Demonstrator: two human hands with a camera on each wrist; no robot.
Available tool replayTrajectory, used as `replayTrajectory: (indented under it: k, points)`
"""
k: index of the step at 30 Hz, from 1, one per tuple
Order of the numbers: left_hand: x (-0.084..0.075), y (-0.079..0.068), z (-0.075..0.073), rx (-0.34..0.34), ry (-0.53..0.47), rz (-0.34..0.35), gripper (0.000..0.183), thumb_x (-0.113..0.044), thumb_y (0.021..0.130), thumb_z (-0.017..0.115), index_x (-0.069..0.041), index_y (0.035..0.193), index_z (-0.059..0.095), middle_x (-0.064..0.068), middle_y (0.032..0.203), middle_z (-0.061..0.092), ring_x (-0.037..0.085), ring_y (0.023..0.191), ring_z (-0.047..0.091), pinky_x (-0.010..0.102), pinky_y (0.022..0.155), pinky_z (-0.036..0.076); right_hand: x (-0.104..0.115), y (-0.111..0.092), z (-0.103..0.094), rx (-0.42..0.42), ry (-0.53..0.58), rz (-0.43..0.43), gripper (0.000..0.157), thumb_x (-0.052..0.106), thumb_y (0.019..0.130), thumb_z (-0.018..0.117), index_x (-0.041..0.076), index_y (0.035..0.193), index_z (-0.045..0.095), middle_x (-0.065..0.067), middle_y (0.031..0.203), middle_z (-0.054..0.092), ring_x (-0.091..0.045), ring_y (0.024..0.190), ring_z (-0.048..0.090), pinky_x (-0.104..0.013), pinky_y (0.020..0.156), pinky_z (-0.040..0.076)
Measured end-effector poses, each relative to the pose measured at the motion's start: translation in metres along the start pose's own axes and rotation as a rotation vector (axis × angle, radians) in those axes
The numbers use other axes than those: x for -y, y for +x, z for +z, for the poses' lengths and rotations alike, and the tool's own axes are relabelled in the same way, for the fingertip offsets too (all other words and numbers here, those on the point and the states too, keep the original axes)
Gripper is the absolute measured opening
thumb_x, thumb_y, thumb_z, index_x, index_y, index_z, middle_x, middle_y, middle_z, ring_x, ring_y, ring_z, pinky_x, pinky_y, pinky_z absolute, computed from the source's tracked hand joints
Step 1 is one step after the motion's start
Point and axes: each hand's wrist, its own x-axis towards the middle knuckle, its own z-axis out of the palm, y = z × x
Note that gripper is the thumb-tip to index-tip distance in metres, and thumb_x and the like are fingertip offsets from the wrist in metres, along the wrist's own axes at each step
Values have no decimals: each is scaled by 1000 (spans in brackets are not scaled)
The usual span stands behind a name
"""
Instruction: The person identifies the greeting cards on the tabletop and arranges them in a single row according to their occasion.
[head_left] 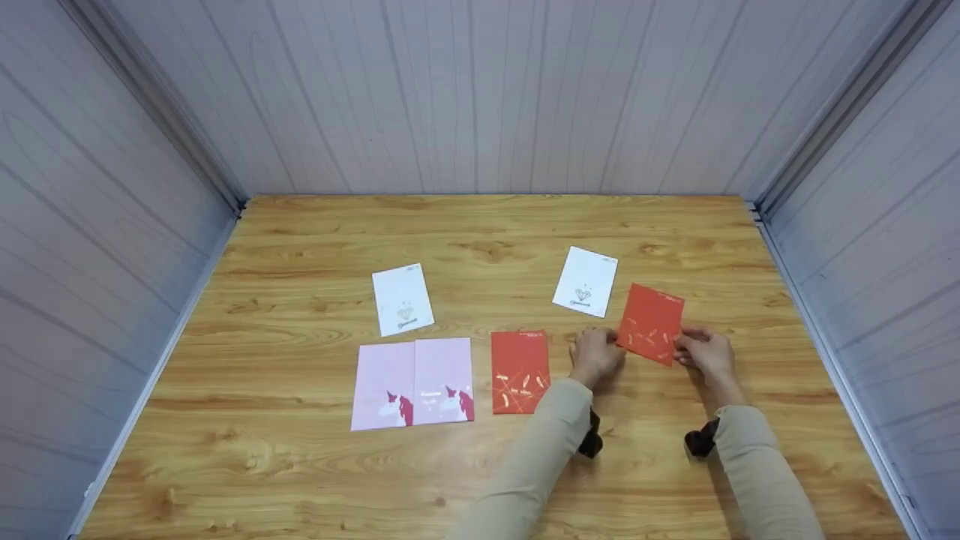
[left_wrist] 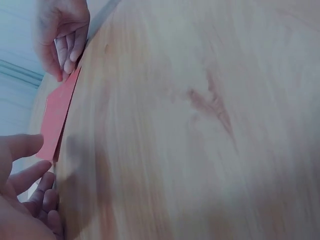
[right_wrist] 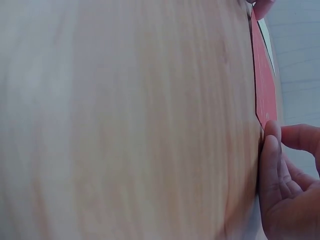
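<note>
Between the two hands is a red card [head_left: 650,322] with pale feather-like marks, turned slightly on the table. My left hand [head_left: 598,355] pinches its lower left corner, thumb [left_wrist: 30,145] on one side and a finger on the other. At the lower right edge, my right hand [head_left: 707,352] holds the card between thumb and fingers. The left wrist view shows the card [left_wrist: 59,115] nearly edge-on, with both hands at its ends. A second red card [head_left: 520,371] lies to the left, partly covered by the left sleeve.
A white card [head_left: 585,281] with a heart drawing lies just behind the held card. Another white card [head_left: 403,300] is farther left. Two pink cards [head_left: 382,386] with unicorn pictures lie side by side, edges touching. Panelled walls [head_left: 480,97] enclose the wooden table [head_left: 300,480].
</note>
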Motion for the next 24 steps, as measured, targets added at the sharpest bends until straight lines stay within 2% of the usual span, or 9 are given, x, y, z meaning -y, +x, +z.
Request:
replayTrajectory:
  k: [3, 6, 14, 16, 20, 24]
  points:
    - [-1, -1, 2, -53, -46, -9, 13, -22, 76, 66, -16, 87, 68, -10, 79, 58, 10, 81, 47, 32, 74, 30, 0, 1, 1, 0, 24, 13, 40, 12, 84, 57, -5, 119, 48, -1, 78, 61, -13, 58, 61, -25, 54, 49]
    - [-1, -3, 4, -78, -102, -18, 7, -22, 75, 67, -17, 80, 65, -14, 70, 56, 6, 74, 49, 32, 74, 28, -1, 0, 2, 5, 43, 18, 41, 11, 85, 56, -6, 121, 46, 0, 76, 61, -12, 58, 61, -24, 53, 48]
    - [-2, -4, 7, -59, -192, -33, 7, -18, 75, 67, -18, 74, 61, -14, 64, 56, 3, 67, 52, 30, 75, 29, -1, -3, 3, 15, 39, -8, 43, 11, 84, 58, -9, 120, 44, -1, 79, 60, -11, 61, 61, -24, 57, 48]
    - [-1, -4, 8, -60, -234, -43, 7, -15, 75, 67, -17, 74, 60, -12, 63, 56, 4, 65, 52, 26, 72, 33, -2, -4, 4, 13, 29, -10, 43, 12, 84, 58, -8, 120, 44, -3, 81, 59, -11, 62, 60, -24, 57, 48]
    - [-1, -5, 9, -64, -317, -61, 8, -8, 75, 66, -13, 73, 61, -9, 63, 55, 5, 62, 52, 21, 59, 41, -3, -5, 5, 13, 16, -10, 43, 11, 83, 58, -8, 119, 45, -3, 83, 59, -10, 63, 60, -24, 58, 48]
    - [-1, -4, 8, -63, -368, -37, 7, -4, 75, 65, -9, 81, 64, -8, 64, 57, 4, 63, 53, 20, 58, 42, -3, -6, 5, 1, 10, -34, 40, 9, 84, 57, -9, 117, 47, -2, 79, 59, -10, 62, 59, -23, 57, 48]
